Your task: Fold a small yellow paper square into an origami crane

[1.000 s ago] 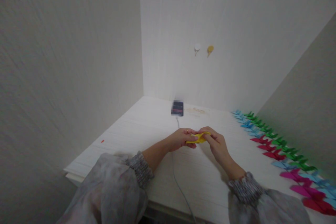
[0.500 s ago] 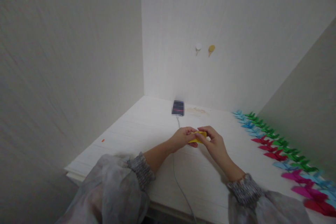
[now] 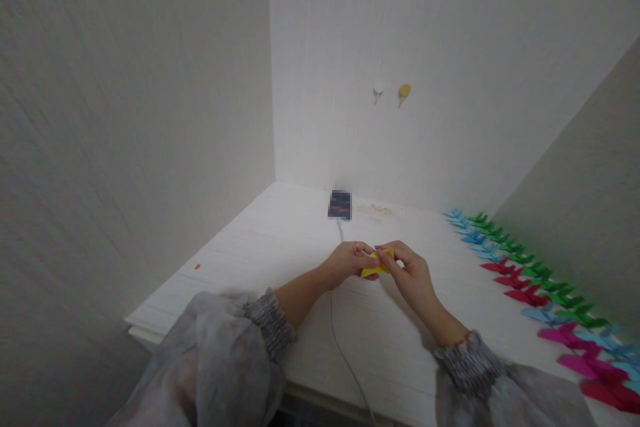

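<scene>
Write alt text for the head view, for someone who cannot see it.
The left hand and right hand pinch a small yellow folded paper between them over a white table. A row of coloured folded papers lines the table's right side, and a dark device with a cable lies behind the hands.

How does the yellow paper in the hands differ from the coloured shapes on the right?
The yellow paper is one piece, pinched between left hand and right hand; the coloured shapes are many, lying untouched on the table. It is yellow; they are blue, green, red and magenta. Both look like folded paper.
</scene>
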Tool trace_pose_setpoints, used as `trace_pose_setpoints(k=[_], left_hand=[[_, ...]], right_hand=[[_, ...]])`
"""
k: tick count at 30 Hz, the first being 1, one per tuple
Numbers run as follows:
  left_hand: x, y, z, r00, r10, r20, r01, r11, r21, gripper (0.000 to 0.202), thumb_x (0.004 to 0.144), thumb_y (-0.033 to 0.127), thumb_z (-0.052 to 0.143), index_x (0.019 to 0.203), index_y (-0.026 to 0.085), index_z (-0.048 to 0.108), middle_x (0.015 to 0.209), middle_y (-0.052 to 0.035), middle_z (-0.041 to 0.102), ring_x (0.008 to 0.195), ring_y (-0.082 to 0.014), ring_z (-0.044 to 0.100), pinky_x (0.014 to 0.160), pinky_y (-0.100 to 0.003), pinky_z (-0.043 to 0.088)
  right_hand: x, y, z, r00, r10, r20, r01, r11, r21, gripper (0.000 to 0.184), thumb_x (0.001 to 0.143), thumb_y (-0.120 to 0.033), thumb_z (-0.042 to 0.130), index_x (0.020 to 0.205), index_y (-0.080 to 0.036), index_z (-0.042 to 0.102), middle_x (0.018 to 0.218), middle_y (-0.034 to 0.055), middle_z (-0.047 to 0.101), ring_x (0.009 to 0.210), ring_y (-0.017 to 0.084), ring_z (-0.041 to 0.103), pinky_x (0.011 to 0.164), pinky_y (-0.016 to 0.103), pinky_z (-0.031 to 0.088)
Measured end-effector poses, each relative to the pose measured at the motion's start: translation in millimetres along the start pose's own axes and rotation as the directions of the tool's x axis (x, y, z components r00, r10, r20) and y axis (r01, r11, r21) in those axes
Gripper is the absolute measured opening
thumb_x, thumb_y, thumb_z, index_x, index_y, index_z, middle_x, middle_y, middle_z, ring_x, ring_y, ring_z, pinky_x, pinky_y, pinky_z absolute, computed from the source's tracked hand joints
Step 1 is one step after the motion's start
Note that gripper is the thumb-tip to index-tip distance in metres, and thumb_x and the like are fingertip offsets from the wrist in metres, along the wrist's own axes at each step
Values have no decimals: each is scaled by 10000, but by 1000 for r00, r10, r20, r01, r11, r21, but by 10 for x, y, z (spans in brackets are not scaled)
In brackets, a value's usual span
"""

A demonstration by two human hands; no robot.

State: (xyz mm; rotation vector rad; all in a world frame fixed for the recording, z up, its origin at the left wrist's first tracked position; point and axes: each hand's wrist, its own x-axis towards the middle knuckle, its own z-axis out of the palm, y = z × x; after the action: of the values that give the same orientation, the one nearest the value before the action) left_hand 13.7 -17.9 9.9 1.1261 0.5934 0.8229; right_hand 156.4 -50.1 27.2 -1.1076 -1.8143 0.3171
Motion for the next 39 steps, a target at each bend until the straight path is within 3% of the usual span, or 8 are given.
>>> trace_pose_setpoints(k=[4,11,18,29,39], left_hand=[[6,-5,0,1000,2,-18,-2,1000,-31,312,522,268,681,742,105,530,750,-45,586,668,-116,561,636,-298,467],[2,16,28,1000,-15,-9,15,999,-36,298,529,273,677,742,109,548,760,-43,578,675,-106,549,650,-298,463],[-8,18,30,1000,-18,16,19,999,-30,306,562,319,653,769,102,593,754,-44,582,676,-100,534,660,-289,466],[-1,15,58,999,-33,2,33,999,-31,342,547,330,665,787,94,607,758,-53,593,673,-104,538,668,-296,463],[0,8,60,1000,-19,0,19,1000,-16,328,556,345,656,764,94,615,723,-48,591,644,-92,532,660,-290,467]], right_hand=[[-5,18,10,1000,-21,0,21,999,25,196,760,-318,473,791,-195,623,754,49,582,705,167,539,598,283,439],[-16,-61,-11,1000,-1,19,0,999,32,211,788,-288,437,746,-190,620,809,58,577,740,163,539,617,274,445],[-14,-77,-17,997,-16,-80,19,999,38,198,773,-313,461,794,-204,624,791,56,579,715,165,545,591,275,456],[-12,-94,-26,996,-60,-71,64,997,45,227,796,-297,428,807,-205,636,780,50,582,746,166,545,665,291,441],[-24,-31,-9,993,-89,-78,82,992,-92,256,814,-305,383,842,-196,613,804,64,591,765,181,542,693,324,416]])
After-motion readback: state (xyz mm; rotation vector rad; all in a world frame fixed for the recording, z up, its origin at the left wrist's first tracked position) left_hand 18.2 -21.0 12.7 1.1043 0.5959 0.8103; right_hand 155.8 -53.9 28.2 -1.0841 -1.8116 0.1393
